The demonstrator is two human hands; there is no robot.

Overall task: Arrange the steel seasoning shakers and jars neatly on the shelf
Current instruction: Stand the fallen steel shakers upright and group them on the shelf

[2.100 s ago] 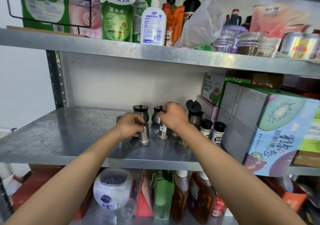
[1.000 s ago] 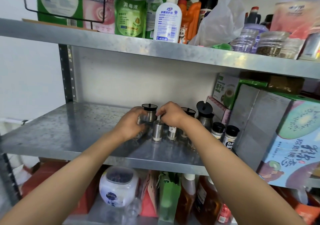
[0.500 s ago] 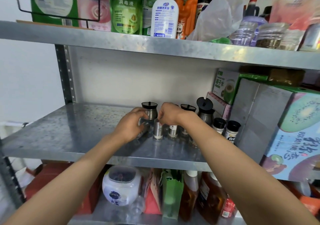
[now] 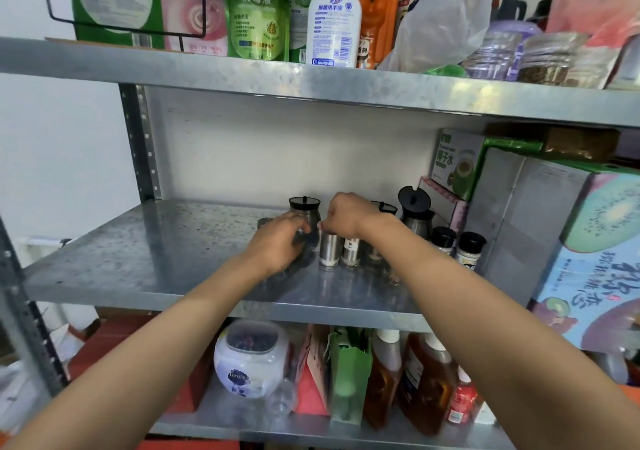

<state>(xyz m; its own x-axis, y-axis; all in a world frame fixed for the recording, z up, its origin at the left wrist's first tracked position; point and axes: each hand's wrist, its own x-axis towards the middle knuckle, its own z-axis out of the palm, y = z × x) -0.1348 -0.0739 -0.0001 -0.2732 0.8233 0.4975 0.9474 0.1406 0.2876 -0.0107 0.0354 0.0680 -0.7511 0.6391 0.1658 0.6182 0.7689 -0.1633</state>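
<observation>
On the middle steel shelf stands a cluster of seasoning ware. My left hand curls round a small steel shaker that is mostly hidden, just in front of a steel jar with a black lid. My right hand pinches the top of an upright steel shaker. A labelled steel shaker stands right of it. Behind my right wrist are another black-lidded jar and a jar with its lid flipped up. Two black-capped spice bottles stand at the right.
A kiwi-print carton and green boxes fill the shelf's right end. The top shelf holds pouches, a sanitiser bottle, a plastic bag and glass jars. Below are a white canister, a green bag and oil bottles. A shelf post rises at back left.
The shaker my left hand carried now stands in the row, with my right hand on its top. My left hand has shifted left onto another shaker. In the last half second both hands barely moved.
</observation>
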